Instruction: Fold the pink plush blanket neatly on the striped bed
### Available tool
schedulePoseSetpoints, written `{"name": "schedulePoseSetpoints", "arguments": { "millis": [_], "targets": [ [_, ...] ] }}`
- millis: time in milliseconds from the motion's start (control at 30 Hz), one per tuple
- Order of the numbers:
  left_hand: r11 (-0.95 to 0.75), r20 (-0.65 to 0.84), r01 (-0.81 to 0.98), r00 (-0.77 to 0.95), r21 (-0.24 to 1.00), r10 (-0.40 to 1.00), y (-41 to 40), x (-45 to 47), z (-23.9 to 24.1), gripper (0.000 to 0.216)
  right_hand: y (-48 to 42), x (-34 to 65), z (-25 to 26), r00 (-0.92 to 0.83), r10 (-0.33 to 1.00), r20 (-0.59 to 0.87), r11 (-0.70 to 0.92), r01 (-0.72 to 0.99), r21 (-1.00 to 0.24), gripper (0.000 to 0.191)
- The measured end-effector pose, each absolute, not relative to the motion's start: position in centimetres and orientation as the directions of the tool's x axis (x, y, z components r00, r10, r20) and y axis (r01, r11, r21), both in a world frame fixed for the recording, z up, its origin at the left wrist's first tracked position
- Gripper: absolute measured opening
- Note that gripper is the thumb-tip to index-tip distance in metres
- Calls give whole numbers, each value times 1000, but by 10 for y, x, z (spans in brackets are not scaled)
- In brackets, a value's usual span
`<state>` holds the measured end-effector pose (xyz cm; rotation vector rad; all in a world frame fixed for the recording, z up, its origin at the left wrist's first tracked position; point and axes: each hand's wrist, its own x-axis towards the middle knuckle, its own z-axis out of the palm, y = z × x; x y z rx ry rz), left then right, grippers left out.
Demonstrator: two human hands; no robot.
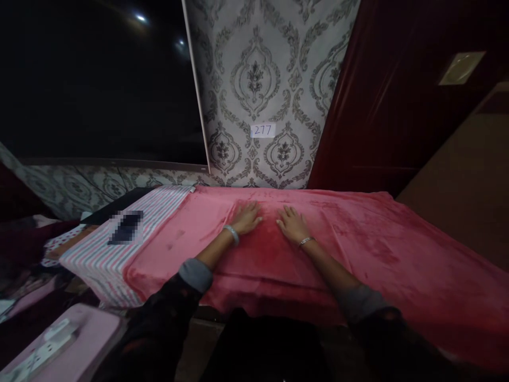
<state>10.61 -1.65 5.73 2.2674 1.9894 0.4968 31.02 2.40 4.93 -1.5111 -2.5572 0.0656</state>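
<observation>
Nearest, at the lower left, one pale pink box (85, 331) is seen, with one white power strip (47, 345) laid on its top. Two dark sleeves with grey cuffs are stretched forward over the near edge of one pink plush blanket (369, 249), which is draped over the worktop and hangs down its front. The left hand (247, 217) and the right hand (292, 224) are laid palm down on the blanket's middle, just beside each other but apart, fingers straight and slightly spread; nothing is gripped by either. One pale bangle (231, 233) is worn on the left wrist and one thin silver bracelet (305, 241) on the right. A broad stretch of blanket surface extends to the right of the hands, up to its sloping right edge. On the left the blanket's edge is met by one striped cloth (99, 260), on which one dark flat object (126, 227), blurred, is lying. The blanket's far edge is set against grey damask wallpaper (254, 74), where one white label (263, 130) marked 277 is fixed. A dark red panel (397, 95) is seen to the right of it
</observation>
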Motion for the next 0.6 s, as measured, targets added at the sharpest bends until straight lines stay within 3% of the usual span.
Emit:
{"name": "schedulePoseSetpoints", "arguments": {
  "millis": [167,400,600],
  "targets": [
    [-26,63,994,20,109,998,14,126,43,58,46,285,33,-493,867,79,498,864,-77,54],
    [-36,104,997,29,67,994,14,116,9,59,60,294,-8,-512,838,188,529,847,-50,53],
    [128,70,989,-133,73,989,18,90,18,63,79,352,-10,-277,943,182,294,953,-72,56]
  ]
}}
